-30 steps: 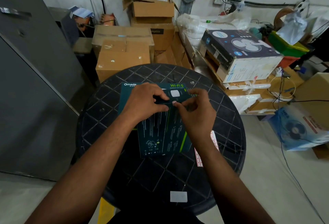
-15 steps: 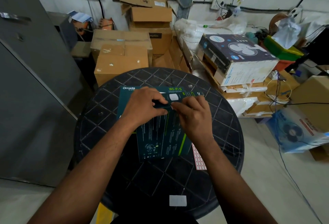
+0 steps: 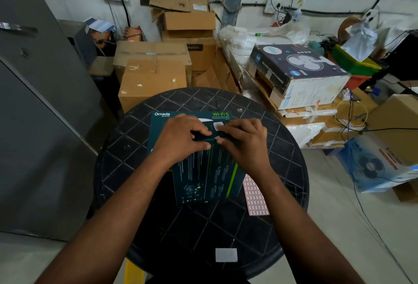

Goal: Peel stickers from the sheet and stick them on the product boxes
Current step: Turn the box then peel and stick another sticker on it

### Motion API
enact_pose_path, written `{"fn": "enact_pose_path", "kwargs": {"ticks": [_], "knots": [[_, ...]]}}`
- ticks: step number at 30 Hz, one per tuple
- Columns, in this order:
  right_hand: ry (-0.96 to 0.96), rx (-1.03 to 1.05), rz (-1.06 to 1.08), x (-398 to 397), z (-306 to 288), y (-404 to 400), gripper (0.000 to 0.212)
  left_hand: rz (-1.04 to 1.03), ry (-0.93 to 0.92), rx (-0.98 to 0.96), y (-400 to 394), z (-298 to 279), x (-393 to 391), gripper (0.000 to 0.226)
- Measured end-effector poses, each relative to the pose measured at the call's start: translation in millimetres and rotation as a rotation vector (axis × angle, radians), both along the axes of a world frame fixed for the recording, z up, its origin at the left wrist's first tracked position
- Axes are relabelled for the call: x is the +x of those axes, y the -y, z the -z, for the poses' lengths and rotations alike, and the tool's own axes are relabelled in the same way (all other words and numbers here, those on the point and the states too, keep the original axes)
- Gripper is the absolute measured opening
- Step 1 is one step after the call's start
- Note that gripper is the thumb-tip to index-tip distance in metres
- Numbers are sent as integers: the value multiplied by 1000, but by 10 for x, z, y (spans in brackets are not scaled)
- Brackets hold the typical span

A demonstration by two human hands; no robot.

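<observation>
Two dark teal product boxes lie on the round black table [image 3: 282, 170]: a near box [image 3: 203, 179] printed with white text, and a far box [image 3: 162, 123] marked Omada and Wi-Fi 5. My left hand [image 3: 183, 139] grips the far end of the near box, fingers curled over its edge. My right hand [image 3: 244, 141] pinches a small white sticker [image 3: 218, 137] against that same end. The sticker sheet [image 3: 255, 198], white with red-bordered labels, lies on the table right of the near box, partly under my right forearm.
A white rectangular label [image 3: 226, 254] sits at the table's near edge. Brown cartons [image 3: 153, 75] stand behind the table, fan boxes [image 3: 298, 73] and cables at the right. A grey metal cabinet [image 3: 34, 103] fills the left.
My hands have stayed on the near box's far end, with only small finger movements around the sticker. The view has shifted slightly, showing more of the sticker sheet.
</observation>
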State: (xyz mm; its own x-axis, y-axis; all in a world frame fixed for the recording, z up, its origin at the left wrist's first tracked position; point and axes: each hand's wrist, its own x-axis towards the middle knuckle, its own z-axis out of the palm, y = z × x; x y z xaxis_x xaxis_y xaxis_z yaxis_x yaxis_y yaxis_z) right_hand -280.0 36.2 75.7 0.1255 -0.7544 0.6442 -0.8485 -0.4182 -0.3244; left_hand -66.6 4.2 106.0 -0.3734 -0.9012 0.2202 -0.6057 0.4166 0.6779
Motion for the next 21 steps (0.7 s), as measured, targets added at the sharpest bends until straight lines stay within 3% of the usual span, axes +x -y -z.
{"fn": "enact_pose_path", "kwargs": {"ticks": [3,8,15,18,21], "knots": [[120,19,-92,-107,-19,-8,28,-4,-19,7,-15,-3,-1,32],[-41,-9,-10,47,-8,-76,7,-8,-7,-76,-55,63,8,30],[12,127,-75,-95,-123,-1,8,7,-64,-253,-135,236,112,29],[-16,106,-77,-104,-77,-29,17,-75,-77,-316,-223,312,56,26],[87,42,-62,-125,12,-67,18,-168,-45,-374,-317,316,-63,15]]}}
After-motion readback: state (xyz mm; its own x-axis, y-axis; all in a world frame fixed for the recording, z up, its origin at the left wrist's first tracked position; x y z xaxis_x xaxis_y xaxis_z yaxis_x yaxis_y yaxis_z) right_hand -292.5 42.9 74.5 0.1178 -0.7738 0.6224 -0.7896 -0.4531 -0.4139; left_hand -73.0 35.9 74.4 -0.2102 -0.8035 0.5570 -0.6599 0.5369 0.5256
